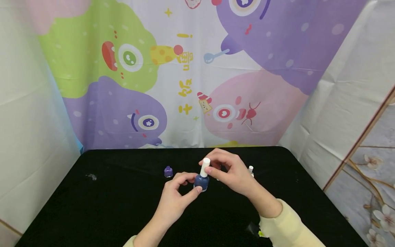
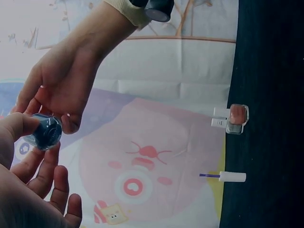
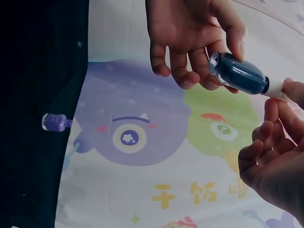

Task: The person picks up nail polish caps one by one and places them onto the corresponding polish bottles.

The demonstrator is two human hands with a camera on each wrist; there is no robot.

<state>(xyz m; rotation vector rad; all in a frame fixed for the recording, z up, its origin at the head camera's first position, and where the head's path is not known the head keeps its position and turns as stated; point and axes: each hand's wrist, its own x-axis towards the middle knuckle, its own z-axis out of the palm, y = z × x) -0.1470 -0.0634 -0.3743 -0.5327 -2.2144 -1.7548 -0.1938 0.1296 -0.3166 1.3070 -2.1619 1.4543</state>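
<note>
A dark blue nail polish bottle (image 1: 201,183) with a white cap (image 1: 205,167) is held above the black table. My left hand (image 1: 177,196) pinches the glass body between thumb and fingers. The thumb and fingers of my right hand (image 1: 231,171) pinch the cap. In the right wrist view the cap (image 3: 277,90) sits at the neck of the blue bottle (image 3: 237,73), which lies tilted between the two hands. From below, the left wrist view shows the base of the bottle (image 2: 46,132).
A purple bottle (image 1: 168,172) stands uncapped at the back left of the black table (image 1: 123,206). In the left wrist view, a white cap with a purple brush (image 2: 232,176) lies near two bottles, one pinkish (image 2: 238,114). Clear plastic (image 1: 253,228) lies near my right sleeve.
</note>
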